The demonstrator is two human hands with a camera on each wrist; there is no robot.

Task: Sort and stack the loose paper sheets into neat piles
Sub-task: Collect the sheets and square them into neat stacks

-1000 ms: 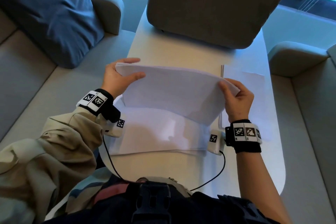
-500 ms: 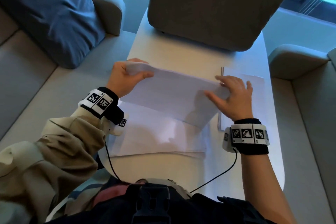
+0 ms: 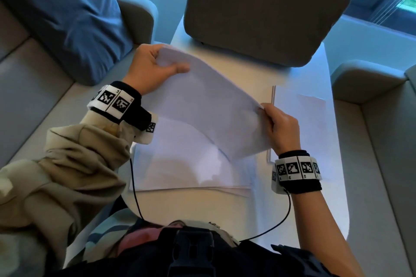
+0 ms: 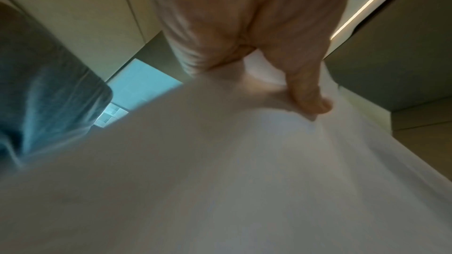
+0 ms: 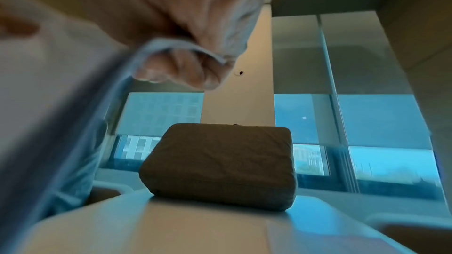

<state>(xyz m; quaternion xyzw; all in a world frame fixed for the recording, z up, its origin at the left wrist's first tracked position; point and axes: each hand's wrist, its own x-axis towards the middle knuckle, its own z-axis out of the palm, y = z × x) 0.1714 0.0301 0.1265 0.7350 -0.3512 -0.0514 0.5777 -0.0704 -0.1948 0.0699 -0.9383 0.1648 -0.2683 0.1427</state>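
I hold a bundle of white paper sheets (image 3: 209, 105) tilted above the table, its left end higher than its right. My left hand (image 3: 155, 66) grips the far left corner with the thumb on top, and the thumb (image 4: 308, 92) presses the sheets (image 4: 220, 161) in the left wrist view. My right hand (image 3: 279, 128) pinches the right corner, where the fingers (image 5: 186, 69) curl round the paper edge (image 5: 73, 103). Under the bundle a flat pile of sheets (image 3: 180, 164) lies on the table. Another pile of paper (image 3: 301, 119) lies to the right.
The narrow white table (image 3: 236, 209) has a grey cushion (image 3: 261, 11) (image 5: 220, 165) standing at its far end. Sofa seats flank it, with a blue cushion (image 3: 63, 11) on the left. Cables run from both wristbands toward my body.
My right hand, spread flat over the bundle's right end half a second ago, now pinches that corner again. My left hand has lifted its end higher and farther away, tilting the bundle.
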